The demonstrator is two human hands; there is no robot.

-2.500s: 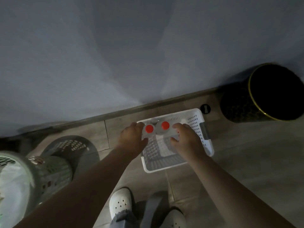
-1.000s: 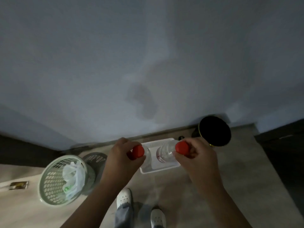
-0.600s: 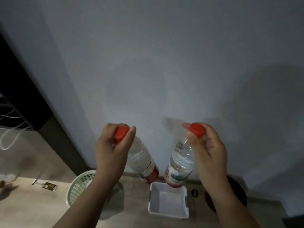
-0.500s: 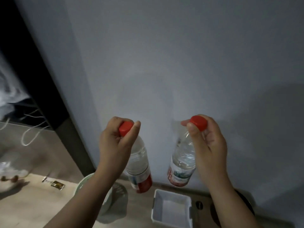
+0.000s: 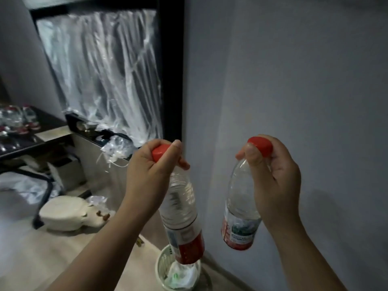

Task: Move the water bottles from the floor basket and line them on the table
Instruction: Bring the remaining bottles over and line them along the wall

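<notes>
My left hand (image 5: 151,177) grips the red cap of a clear water bottle (image 5: 182,215) that hangs down with its red label at the bottom. My right hand (image 5: 273,179) holds a second clear water bottle (image 5: 239,208) by its red cap, also hanging upright. Both bottles are in the air in front of a grey wall. At the far left, a dark table (image 5: 35,133) carries several clear bottles with red labels (image 5: 16,120). The white floor basket is out of view.
A pale green mesh bin (image 5: 178,274) with a plastic bag inside stands on the floor below the left bottle. A black-framed panel covered in plastic film (image 5: 105,72) leans behind. A white lidded object (image 5: 63,213) and a black table leg (image 5: 44,198) sit low at left.
The view has swung left and up: the white basket has left the frame and the table with bottles has come in. Both hands still hold their bottles by the caps.
</notes>
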